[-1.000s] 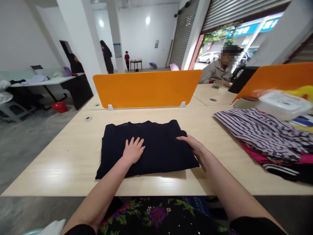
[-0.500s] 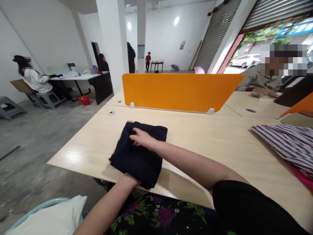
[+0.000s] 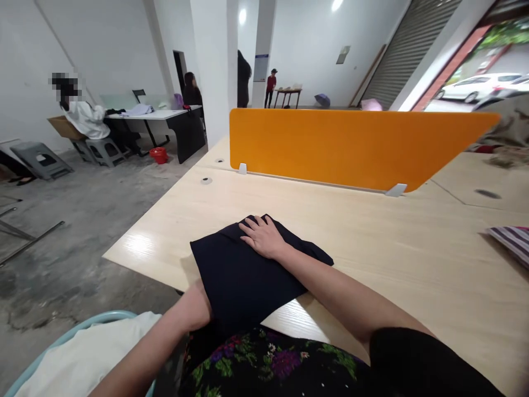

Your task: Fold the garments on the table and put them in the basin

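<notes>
A folded dark navy garment (image 3: 243,275) lies at the near left edge of the light wooden table (image 3: 392,248), its near part hanging past the edge toward my lap. My right hand (image 3: 262,236) rests flat on top of it, fingers spread. My left hand (image 3: 197,304) reaches under the garment's near edge; its fingers are hidden by the cloth and only the wrist shows. The garment is held between the two hands, slightly tilted.
An orange divider (image 3: 351,146) stands across the table's back. Striped clothes (image 3: 512,240) poke in at the right edge. A light blue basket (image 3: 61,344) with white cloth sits low left. A seated person (image 3: 85,116), grey stools and a red basin (image 3: 159,155) are far left.
The wide folded garment was folded smaller, then drawn toward the table's near edge. My view swung left. My left hand went under the garment while my right hand stayed on top.
</notes>
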Demonstrator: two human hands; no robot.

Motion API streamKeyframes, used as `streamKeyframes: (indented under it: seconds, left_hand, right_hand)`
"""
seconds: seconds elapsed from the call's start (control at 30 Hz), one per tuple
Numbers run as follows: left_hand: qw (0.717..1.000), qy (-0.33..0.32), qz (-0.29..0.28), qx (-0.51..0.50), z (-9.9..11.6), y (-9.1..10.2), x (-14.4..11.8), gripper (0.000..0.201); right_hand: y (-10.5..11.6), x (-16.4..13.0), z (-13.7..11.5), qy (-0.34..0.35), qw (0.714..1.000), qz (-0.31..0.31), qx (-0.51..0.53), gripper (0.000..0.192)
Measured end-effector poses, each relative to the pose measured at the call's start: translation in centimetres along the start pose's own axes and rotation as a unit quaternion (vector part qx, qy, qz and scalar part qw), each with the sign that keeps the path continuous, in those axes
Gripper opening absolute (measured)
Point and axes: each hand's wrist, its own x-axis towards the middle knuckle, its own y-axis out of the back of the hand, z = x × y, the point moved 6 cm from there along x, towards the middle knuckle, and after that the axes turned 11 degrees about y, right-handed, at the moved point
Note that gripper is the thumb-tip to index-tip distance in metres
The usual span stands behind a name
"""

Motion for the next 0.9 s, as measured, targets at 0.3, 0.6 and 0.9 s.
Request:
streamKeyframes:
  seconds: [0.3,0.6,0.9]
  left_hand:
    - [0.939,-0.026,0.316,0.133,8.1,8.5,-2.8,0.04]
    - [0.966,0.066,0.113,0.223,3.9,-0.1,5.3,0.052]
    - [0.937,0.218,0.269,-0.043,2.1,1.3,0.5,0.07]
  right_hand:
    - [5.2,-0.2,-2.4,0.073,0.992,0.095,0.043,0.047]
    - [-1.7,-1.4,3.1,0.034,0.998,-0.001,0.057,0.049]
    - [1.4,-5.3,3.9,-0.035,0.987,0.149,0.053,0.055]
